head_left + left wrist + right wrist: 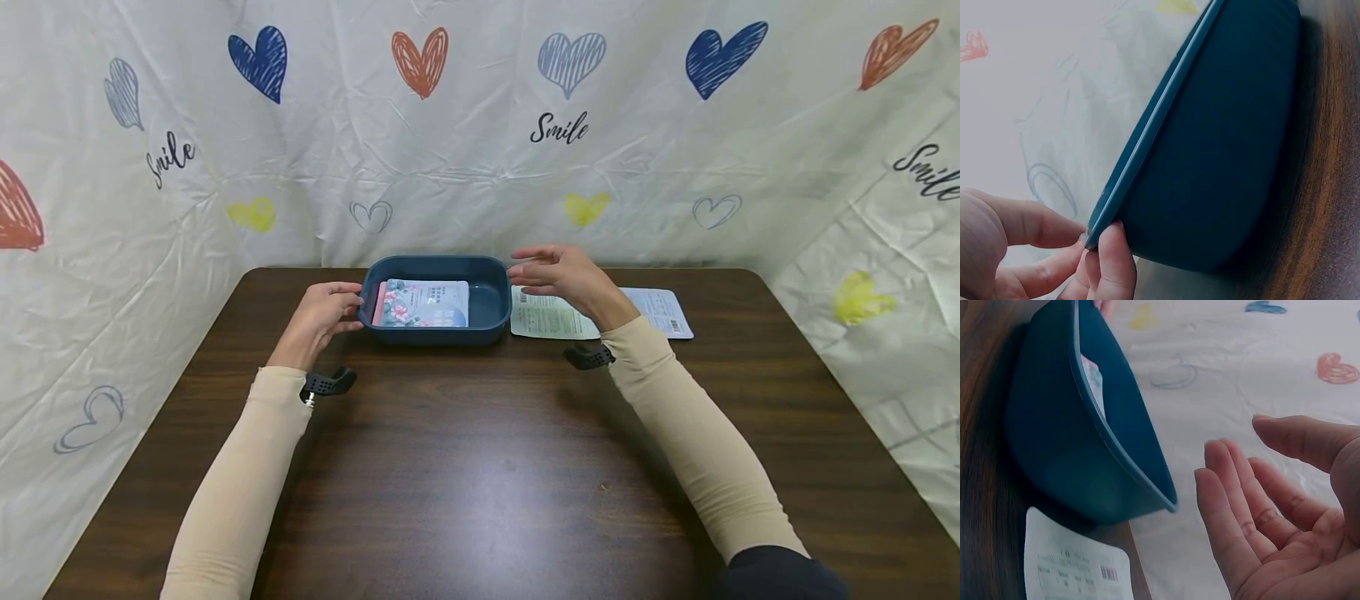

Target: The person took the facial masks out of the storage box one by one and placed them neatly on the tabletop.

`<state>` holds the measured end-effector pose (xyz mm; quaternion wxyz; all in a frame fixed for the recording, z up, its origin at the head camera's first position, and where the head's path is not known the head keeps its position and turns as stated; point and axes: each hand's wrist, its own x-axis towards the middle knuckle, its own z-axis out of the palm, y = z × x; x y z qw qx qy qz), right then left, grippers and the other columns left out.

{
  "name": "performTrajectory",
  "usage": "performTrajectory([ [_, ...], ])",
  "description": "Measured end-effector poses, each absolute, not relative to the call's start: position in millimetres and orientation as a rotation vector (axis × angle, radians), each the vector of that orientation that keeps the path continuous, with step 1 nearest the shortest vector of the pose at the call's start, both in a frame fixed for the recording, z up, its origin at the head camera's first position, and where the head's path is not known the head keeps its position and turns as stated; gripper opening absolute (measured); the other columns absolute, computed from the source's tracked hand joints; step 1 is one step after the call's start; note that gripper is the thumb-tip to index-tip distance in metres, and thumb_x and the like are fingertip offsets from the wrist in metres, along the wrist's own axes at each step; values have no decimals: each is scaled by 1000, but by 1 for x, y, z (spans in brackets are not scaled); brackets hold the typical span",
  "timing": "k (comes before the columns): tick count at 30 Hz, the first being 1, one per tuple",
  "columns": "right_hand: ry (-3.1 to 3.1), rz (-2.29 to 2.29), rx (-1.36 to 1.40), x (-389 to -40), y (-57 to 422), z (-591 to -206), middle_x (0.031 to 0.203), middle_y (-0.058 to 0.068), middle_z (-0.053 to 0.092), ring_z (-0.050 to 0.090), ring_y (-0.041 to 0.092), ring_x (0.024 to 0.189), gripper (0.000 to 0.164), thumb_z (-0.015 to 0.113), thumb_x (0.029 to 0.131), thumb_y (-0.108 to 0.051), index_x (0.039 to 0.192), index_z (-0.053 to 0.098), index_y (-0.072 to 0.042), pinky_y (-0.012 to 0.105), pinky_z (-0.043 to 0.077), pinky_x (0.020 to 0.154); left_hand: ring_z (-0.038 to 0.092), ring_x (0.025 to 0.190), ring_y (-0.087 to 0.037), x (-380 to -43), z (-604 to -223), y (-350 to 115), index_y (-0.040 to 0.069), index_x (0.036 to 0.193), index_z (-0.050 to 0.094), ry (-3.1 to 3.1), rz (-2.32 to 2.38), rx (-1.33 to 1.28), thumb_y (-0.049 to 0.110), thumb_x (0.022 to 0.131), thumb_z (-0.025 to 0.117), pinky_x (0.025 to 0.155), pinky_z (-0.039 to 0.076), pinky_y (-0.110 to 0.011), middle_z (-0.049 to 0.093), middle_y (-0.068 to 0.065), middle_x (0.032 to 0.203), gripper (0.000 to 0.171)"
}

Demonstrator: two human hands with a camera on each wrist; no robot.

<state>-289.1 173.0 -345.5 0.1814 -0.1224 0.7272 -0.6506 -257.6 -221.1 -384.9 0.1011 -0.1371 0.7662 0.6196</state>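
Nearest lies the bare dark wood of the table (480,483), with both sleeved forearms reaching across it. Further in, the left hand (318,315) pinches the left rim of the blue tub (491,312); the left wrist view shows thumb above and fingers (1113,262) below that rim. The right hand (562,273) hovers just beside the tub's right end, fingers straight and relaxed, holding nothing; the right wrist view shows a gap between them. Only the head view shows the packet (426,303) lying flat inside the tub. Two flat sachets (652,310) lie right of it, before the heart-printed sheet (480,150).
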Motion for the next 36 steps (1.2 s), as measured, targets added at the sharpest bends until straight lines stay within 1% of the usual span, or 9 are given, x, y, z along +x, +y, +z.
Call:
performTrajectory([
  [6,2006,-1864,-358,-291,158,-347,136,23,61,64,32,121,46,68,98,-12,141,55,-2,52,44,110,55,110,-28,-258,-385,-221,4,147,50,2262,1832,-413,9,103,54,83,60,-27,49,-18,138,44],
  [9,1991,-1866,-371,-293,151,-349,137,24,60,62,35,123,46,69,97,-10,141,55,-2,55,42,111,55,111,-28,-260,-385,-220,4,147,51,2258,1835,-428,9,103,55,81,60,-27,49,-17,139,44],
  [12,1984,-1861,-378,-295,145,-351,137,26,60,62,35,123,47,69,96,-6,141,55,-2,56,42,111,55,111,-28,-262,-386,-221,4,147,51,2249,1845,-431,8,103,56,79,61,-26,49,-17,138,45],
  [17,2002,-1811,-401,-299,136,-354,140,27,57,64,31,122,51,68,96,-4,144,53,-2,50,46,109,55,112,-29,-262,-387,-221,4,147,50,2244,1851,-420,7,102,56,79,60,-26,50,-17,135,45],
  [20,2010,-1776,-421,-301,131,-356,141,28,56,62,32,125,51,67,97,-4,145,52,-3,46,49,107,54,112,-29,-261,-387,-221,4,147,50,2248,1844,-424,8,103,55,80,60,-26,49,-17,136,45],
  [26,2017,-1731,-436,-303,120,-360,140,25,58,56,38,130,50,64,98,-2,147,50,-2,44,49,107,54,111,-28,-259,-386,-220,5,148,50,2245,1835,-426,9,103,54,82,60,-26,48,-18,139,45],
  [29,2031,-1717,-441,-304,113,-361,139,25,58,56,40,130,51,64,98,-1,147,49,-1,44,50,105,54,110,-28,-259,-387,-221,6,147,51,2250,1832,-429,10,104,55,82,60,-26,49,-18,139,44],
  [32,2026,-1719,-440,-304,107,-362,140,28,57,56,40,129,52,64,97,1,146,49,0,46,50,105,55,109,-28,-259,-387,-221,6,147,51,2252,1834,-425,11,104,55,81,60,-26,50,-17,137,44],
  [36,2013,-1726,-431,-307,99,-363,139,28,57,57,40,129,52,65,96,2,145,50,2,51,49,106,54,108,-27,-258,-387,-220,6,147,51,2254,1843,-425,10,103,56,79,60,-26,50,-16,135,44],
])
